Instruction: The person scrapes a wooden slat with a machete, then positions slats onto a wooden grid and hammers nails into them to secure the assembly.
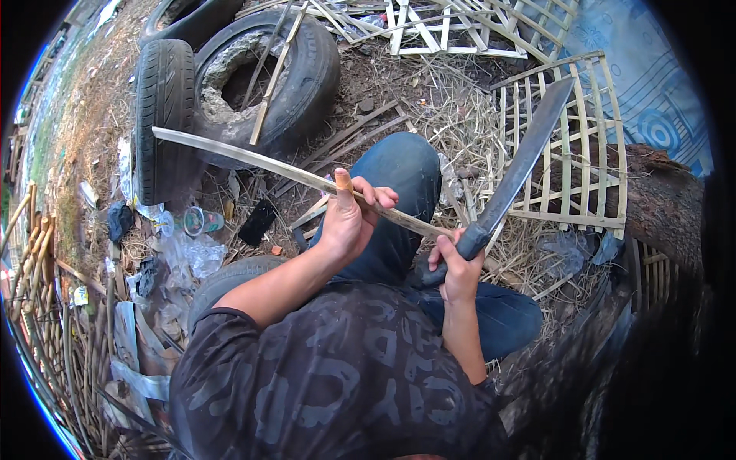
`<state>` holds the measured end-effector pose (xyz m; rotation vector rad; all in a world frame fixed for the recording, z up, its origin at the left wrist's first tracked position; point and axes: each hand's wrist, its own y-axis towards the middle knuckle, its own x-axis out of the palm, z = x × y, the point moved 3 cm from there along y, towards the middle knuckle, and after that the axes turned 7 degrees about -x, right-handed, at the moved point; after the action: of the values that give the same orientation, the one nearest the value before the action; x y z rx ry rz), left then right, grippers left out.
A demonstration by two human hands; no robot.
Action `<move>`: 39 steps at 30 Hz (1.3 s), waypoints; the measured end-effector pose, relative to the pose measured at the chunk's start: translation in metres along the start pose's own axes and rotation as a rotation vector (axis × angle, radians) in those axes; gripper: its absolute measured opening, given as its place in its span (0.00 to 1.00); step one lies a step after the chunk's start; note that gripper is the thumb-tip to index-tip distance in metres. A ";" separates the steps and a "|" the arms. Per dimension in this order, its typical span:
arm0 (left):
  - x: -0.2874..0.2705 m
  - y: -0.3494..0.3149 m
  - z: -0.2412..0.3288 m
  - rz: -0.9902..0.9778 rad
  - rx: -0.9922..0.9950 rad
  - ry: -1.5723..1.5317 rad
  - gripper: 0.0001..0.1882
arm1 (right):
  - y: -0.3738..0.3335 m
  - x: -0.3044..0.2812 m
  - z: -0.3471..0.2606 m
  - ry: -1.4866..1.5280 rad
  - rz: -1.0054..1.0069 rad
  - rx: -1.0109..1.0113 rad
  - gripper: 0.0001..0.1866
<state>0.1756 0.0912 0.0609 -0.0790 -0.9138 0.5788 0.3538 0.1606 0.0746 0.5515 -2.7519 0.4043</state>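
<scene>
A long, thin bamboo strip (253, 159) slants across in front of my knees, its far end up at the left beside a tyre. My left hand (349, 222) is closed around the strip near its middle, thumb upright with a tan wrap on it. My right hand (460, 270) grips the dark handle of a machete (530, 157), whose broad blade points up and to the right. The strip's near end reaches the fingers of my right hand; whether they pinch it too, I cannot tell. The blade stands apart from most of the strip.
Old tyres (310, 84) lie at the back left, one with sticks across it. Bamboo lattice panels (571, 138) lie right and far, by a thick log (659, 199) and a blue patterned sheet (636, 84). Plastic litter (192, 249) and a pole bundle (46, 299) are left.
</scene>
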 end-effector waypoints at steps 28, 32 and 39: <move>-0.051 0.005 0.066 -0.298 -0.539 1.528 0.27 | 0.026 -0.071 -0.058 -0.798 0.169 -0.275 0.19; -0.058 0.007 0.050 -0.280 -0.513 1.434 0.29 | 0.029 -0.028 -0.035 -1.005 -0.199 -0.298 0.25; -0.067 0.006 0.046 -0.251 -0.500 1.429 0.32 | 0.055 -0.010 -0.011 -1.481 -0.366 -0.664 0.28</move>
<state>0.1063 0.0541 0.0395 -0.7179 0.3576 -0.0446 0.3427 0.2159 0.0697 1.5183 -3.4485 -1.5456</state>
